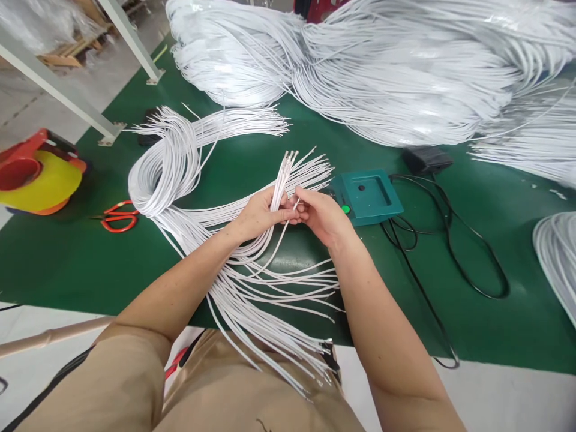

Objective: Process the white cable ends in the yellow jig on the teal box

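Gripping an upright bunch of white wires [282,177] in the left hand [261,213], fingers curled around it, with the thumb reaching across toward the right. Pinching a single wire [279,242] near its upper end with the right hand [321,216], fingers bent and drawn close together, just beside the held bunch and near the left thumb. Working above the middle of the green tabletop [90,264]. Below the left hand, bending down toward the loose wires [252,300] spread beneath the forearms and trailing over the near edge. Just behind the hands, see a fan of wires [315,172] with ends pointing right. To the left, find a looped coil [148,180], and near it red-handled scissors [119,213]. At the far left, notice a red and yellow object [49,180], too cut off to identify. Just right of the right hand, find a teal device [373,216] with a shallow recess and a green button [346,209]; close behind, a black block [426,159] and, to the right, a looping black cable [507,282]. Across the back, see a large heap of white wires [405,78]; at the right edge, another coil [558,252], partly out of view.
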`<state>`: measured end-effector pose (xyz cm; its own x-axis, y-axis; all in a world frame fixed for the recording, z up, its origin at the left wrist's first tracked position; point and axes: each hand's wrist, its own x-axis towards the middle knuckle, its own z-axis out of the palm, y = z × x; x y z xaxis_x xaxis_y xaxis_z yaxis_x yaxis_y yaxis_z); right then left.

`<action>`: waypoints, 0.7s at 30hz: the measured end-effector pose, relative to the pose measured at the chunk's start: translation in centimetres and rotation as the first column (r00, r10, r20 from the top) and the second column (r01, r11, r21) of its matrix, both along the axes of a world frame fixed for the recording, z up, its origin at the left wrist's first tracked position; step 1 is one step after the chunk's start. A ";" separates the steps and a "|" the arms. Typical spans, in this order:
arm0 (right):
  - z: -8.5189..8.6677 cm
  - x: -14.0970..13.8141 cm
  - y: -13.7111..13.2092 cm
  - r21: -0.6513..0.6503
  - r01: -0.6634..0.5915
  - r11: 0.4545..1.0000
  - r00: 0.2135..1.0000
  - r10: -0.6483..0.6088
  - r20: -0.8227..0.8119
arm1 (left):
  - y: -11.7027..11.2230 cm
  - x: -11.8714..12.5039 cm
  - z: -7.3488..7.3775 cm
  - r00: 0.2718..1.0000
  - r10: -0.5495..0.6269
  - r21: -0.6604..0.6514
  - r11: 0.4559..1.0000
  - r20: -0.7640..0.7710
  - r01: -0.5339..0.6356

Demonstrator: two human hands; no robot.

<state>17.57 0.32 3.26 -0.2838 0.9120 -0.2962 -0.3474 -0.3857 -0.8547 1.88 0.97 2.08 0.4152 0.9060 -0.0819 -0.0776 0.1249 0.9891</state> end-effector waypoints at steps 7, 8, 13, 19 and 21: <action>-0.1 0.6 -0.2 0.008 -0.016 1.000 0.997 0.016 -0.073 | 0.3 -0.3 -0.1 0.999 0.028 0.025 0.999 0.018 -0.028; -0.1 0.6 -0.2 0.018 0.011 1.000 0.998 -0.010 -0.057 | 0.3 -0.3 -0.1 0.999 0.024 0.039 0.999 0.023 -0.025; 0.2 0.2 -0.5 0.153 0.122 0.981 0.979 -0.144 0.145 | 0.3 -0.5 0.0 1.000 0.007 0.082 0.997 -0.013 -0.006; -0.3 0.0 -0.5 0.438 0.067 0.897 0.785 -0.318 0.531 | 0.6 -1.0 0.2 0.997 -0.077 -0.042 0.996 0.032 0.078; -0.5 0.1 -0.5 0.508 -0.004 0.861 0.707 -0.357 0.610 | 0.7 -1.1 0.3 0.994 -0.087 -0.114 0.989 0.065 0.094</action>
<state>17.69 -0.15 2.76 0.0054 0.9939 0.1102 0.3599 0.1009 -0.9275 0.77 1.64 2.42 0.5025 0.8501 -0.1575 -0.1196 0.2487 0.9612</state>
